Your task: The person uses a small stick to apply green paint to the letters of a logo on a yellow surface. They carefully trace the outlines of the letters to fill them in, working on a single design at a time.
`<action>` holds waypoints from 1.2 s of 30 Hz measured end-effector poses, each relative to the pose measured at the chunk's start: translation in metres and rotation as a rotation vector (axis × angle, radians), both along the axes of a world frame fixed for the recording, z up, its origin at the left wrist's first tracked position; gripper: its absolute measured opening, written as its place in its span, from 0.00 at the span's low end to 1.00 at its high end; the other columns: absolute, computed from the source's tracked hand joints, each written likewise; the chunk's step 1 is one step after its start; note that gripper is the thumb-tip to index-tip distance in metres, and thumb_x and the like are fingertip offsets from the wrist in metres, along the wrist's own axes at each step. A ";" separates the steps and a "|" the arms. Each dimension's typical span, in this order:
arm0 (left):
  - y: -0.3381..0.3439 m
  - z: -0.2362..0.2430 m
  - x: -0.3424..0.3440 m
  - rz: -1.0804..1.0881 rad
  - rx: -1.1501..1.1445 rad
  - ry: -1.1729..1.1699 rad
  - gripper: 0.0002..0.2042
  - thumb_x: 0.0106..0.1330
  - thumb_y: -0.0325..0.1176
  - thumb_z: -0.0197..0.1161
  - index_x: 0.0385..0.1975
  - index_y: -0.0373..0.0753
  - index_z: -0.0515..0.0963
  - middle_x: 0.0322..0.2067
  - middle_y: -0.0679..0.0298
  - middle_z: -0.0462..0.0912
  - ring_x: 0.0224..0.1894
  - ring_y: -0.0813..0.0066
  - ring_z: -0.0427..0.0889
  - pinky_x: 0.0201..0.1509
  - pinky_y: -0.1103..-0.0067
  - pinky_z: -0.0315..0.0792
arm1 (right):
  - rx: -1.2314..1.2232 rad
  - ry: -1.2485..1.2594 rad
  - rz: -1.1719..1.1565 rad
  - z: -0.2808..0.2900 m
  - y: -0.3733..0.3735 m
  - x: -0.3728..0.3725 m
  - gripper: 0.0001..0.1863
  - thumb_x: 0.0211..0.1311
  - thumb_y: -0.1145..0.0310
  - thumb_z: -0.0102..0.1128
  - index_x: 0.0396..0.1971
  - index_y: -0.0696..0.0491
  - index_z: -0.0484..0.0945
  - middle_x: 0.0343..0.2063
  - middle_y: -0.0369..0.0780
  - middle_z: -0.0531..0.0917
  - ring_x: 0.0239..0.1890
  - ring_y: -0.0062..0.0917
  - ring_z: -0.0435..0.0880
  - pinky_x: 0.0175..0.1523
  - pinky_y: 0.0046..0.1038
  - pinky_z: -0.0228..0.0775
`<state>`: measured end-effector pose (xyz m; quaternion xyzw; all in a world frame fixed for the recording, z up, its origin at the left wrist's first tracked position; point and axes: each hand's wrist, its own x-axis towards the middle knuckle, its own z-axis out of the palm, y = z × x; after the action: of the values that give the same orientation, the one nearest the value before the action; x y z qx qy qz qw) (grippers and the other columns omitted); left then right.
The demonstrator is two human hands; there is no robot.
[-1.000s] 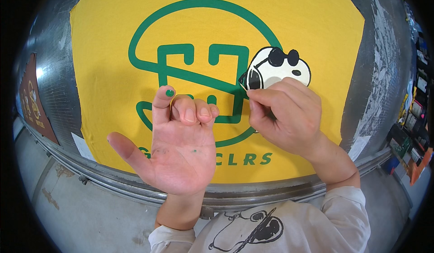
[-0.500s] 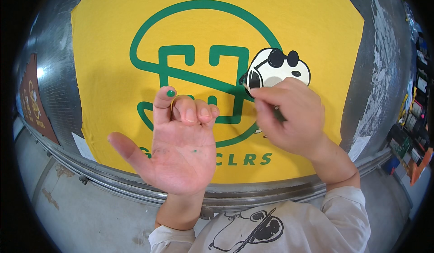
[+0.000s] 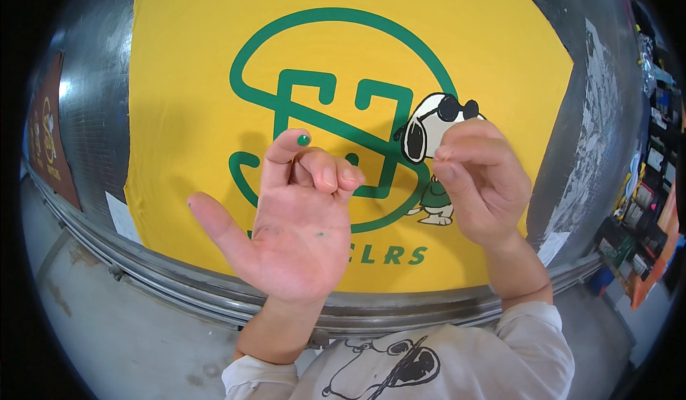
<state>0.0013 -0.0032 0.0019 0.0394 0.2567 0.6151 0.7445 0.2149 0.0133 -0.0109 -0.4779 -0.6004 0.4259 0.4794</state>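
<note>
My left hand (image 3: 304, 228) is held palm up over a yellow fabric panel (image 3: 193, 14), thumb stretched out and fingers bent. A blob of green paint (image 3: 304, 140) sits on its index fingertip, and a small green speck marks the palm. To its right, my right hand (image 3: 489, 182) is closed in a pinch, thumb tip against index finger. Whatever is between those fingertips is too small to make out. Behind it, the panel carries a printed cartoon dog (image 3: 429, 125) with dark sunglasses, partly covered by the hand. A large green line emblem (image 3: 336, 15) fills the panel's middle.
The panel lies on a dark, worn metal table (image 3: 93, 100) with metal rails (image 3: 179, 285) along its near edge. A brown printed panel (image 3: 53, 135) is at the far left. Cluttered items and an orange sheet (image 3: 654, 257) stand at the right, beside the table.
My right hand has turned and drawn back a little to the right and down, uncovering the dog's lower body. My left hand has shifted slightly right in view, still palm up. The view itself has moved.
</note>
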 end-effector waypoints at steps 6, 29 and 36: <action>0.001 0.003 0.002 0.009 -0.016 0.005 0.45 0.73 0.78 0.39 0.65 0.37 0.71 0.39 0.62 0.76 0.46 0.64 0.72 0.62 0.65 0.63 | -0.007 0.085 -0.079 -0.008 -0.001 -0.010 0.09 0.63 0.85 0.72 0.41 0.59 0.83 0.39 0.45 0.89 0.40 0.24 0.88 0.42 0.22 0.81; 0.001 0.002 0.003 0.009 -0.021 -0.010 0.45 0.74 0.77 0.37 0.65 0.37 0.71 0.39 0.62 0.76 0.46 0.65 0.72 0.62 0.65 0.62 | 0.088 -0.162 -0.057 -0.015 0.001 -0.010 0.10 0.60 0.86 0.72 0.38 0.59 0.82 0.37 0.44 0.91 0.37 0.28 0.91 0.37 0.23 0.82; 0.001 0.002 0.002 0.003 -0.019 -0.005 0.45 0.74 0.78 0.37 0.65 0.38 0.71 0.39 0.62 0.76 0.46 0.65 0.72 0.61 0.65 0.62 | 0.102 -0.205 -0.045 -0.015 0.002 -0.010 0.10 0.60 0.86 0.72 0.39 0.59 0.82 0.38 0.44 0.91 0.37 0.27 0.91 0.37 0.22 0.82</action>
<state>0.0037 -0.0017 0.0037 0.0303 0.2608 0.6137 0.7446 0.2048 0.0152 -0.0255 -0.5072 -0.6562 0.3327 0.4488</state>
